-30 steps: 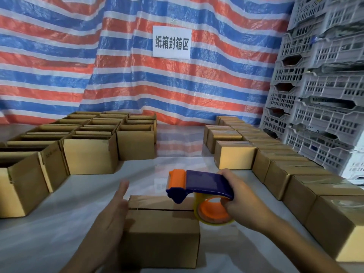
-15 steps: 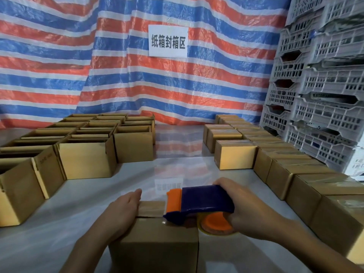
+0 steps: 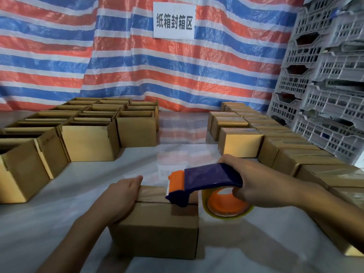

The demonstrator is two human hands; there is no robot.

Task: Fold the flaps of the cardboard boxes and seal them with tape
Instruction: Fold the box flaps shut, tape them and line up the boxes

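Observation:
A small cardboard box [image 3: 157,233] with its top flaps folded shut stands on the white table right in front of me. My left hand [image 3: 120,196] rests flat on the box's left top edge, fingers straight. My right hand [image 3: 254,184] grips a blue and orange tape dispenser [image 3: 204,181] with a roll of clear tape [image 3: 226,205] on an orange core. The dispenser's front end touches the seam near the right end of the box top, and the roll hangs past the box's right side.
Several open boxes [image 3: 86,142] stand in rows on the left. Several closed, taped boxes [image 3: 240,142] line the right side. White plastic crates [image 3: 325,85] are stacked at the far right. A striped tarp with a paper sign [image 3: 174,20] hangs behind.
My left hand came down from beside the box onto its left top edge. My right hand lowered the dispenser from above the box onto the seam at the right end.

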